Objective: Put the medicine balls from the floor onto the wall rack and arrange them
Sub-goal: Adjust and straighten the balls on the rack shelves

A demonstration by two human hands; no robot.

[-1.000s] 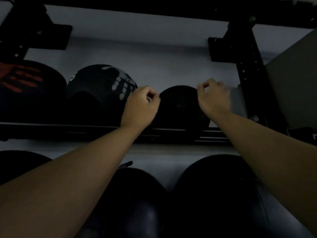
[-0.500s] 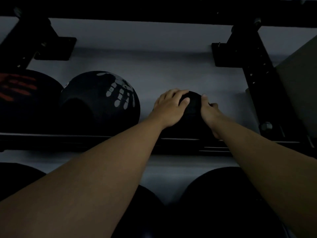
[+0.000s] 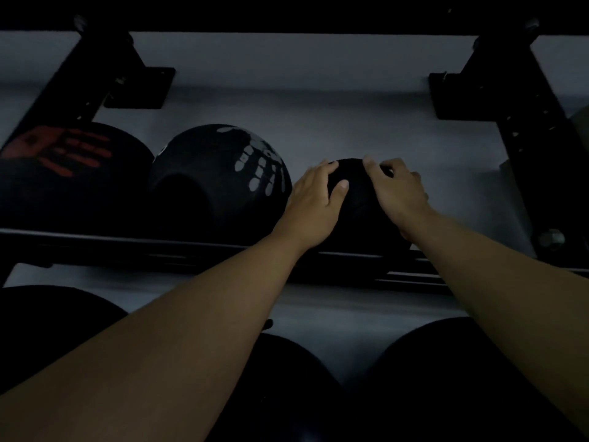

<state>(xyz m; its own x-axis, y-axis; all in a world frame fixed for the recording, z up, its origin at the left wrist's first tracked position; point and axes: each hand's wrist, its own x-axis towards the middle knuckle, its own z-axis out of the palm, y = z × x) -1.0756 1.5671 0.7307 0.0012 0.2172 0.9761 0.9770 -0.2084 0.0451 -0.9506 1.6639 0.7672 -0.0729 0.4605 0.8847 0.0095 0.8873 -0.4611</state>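
Observation:
A small plain black medicine ball (image 3: 358, 215) rests on the black wall rack's upper rail (image 3: 127, 247). My left hand (image 3: 314, 202) lies on its left side, thumb across the front. My right hand (image 3: 396, 194) covers its upper right side, fingers curled over the top. Both hands grip this ball. To its left sits a larger black ball with a white handprint (image 3: 220, 183), and further left a black ball with a red handprint (image 3: 63, 173). The light is dim.
Black rack brackets (image 3: 522, 100) rise at the right and at the left (image 3: 105, 78) against the grey wall. Large black balls (image 3: 446, 378) fill the lower tier under my forearms. A bolt (image 3: 551, 239) sticks out at the right upright.
A second ago both hands hovered closed beside the small ball; they then came onto it and now grip it from both sides. The view has tilted slightly upward.

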